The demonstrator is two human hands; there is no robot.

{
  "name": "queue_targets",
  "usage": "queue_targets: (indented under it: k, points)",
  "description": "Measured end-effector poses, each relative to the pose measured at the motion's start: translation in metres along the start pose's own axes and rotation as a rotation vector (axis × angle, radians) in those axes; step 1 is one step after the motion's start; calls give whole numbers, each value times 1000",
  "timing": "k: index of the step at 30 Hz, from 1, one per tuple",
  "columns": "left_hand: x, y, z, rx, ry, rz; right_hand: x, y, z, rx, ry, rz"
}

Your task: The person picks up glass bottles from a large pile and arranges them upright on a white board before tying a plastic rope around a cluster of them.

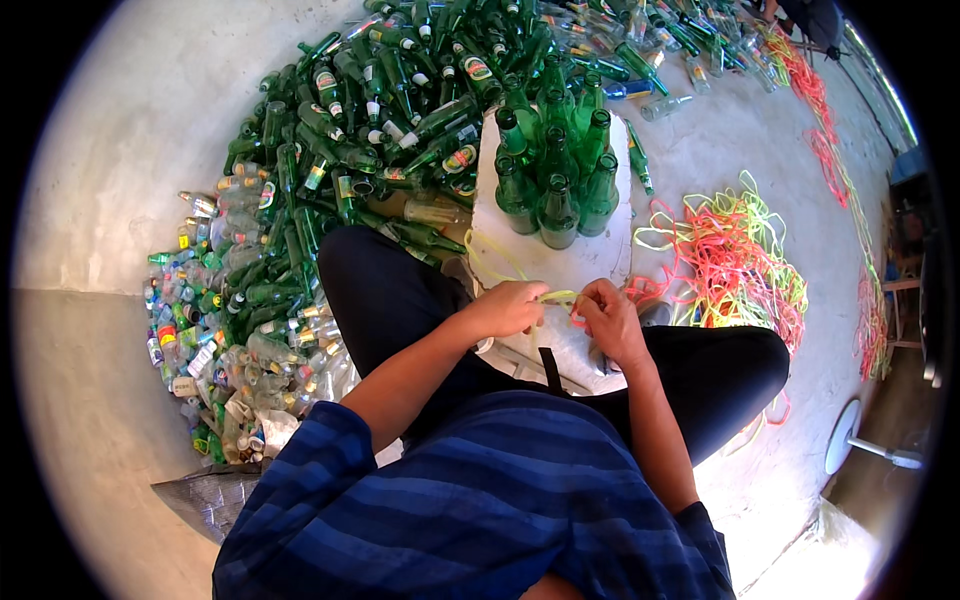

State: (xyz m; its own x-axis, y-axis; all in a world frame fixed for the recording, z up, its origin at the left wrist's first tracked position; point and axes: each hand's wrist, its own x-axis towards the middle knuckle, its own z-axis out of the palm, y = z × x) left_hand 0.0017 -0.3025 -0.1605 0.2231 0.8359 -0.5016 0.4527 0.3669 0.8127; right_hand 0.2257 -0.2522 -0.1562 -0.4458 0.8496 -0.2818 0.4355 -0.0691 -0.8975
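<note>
Between my knees, my left hand (510, 308) and my right hand (611, 319) pinch a yellow-green plastic strap (556, 297). A short stretch of it spans the gap between them. One loop of the strap trails from my left hand onto the white board (540, 264). Red strap shows at my right fingers. Just beyond my hands, a tight cluster of green glass bottles (559, 210) stands upright on the board. The bottles' mouths look uncapped. My fingertips are partly hidden, so any knot in the strap cannot be made out.
A large heap of green glass bottles (390, 97) lies ahead and left, with clear bottles (300, 367) nearer me. Tangled red and yellow strap (727, 262) lies to the right. More strap (817, 97) runs along the far right floor. A round-based stand (844, 439) is at lower right.
</note>
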Motion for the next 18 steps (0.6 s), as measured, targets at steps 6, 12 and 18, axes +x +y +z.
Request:
queue_targets:
  k: [6, 12, 18]
  points:
    - [-16, 31, -28, 97, -181, -3, 1, 6, -13, 28, 18, -14]
    - [-19, 35, -33, -69, -328, -21, 4, 7, -20, -3, -77, 26]
    - [-5, 14, -26, -193, -232, -1, -3, 11, -11, -87, -129, -180]
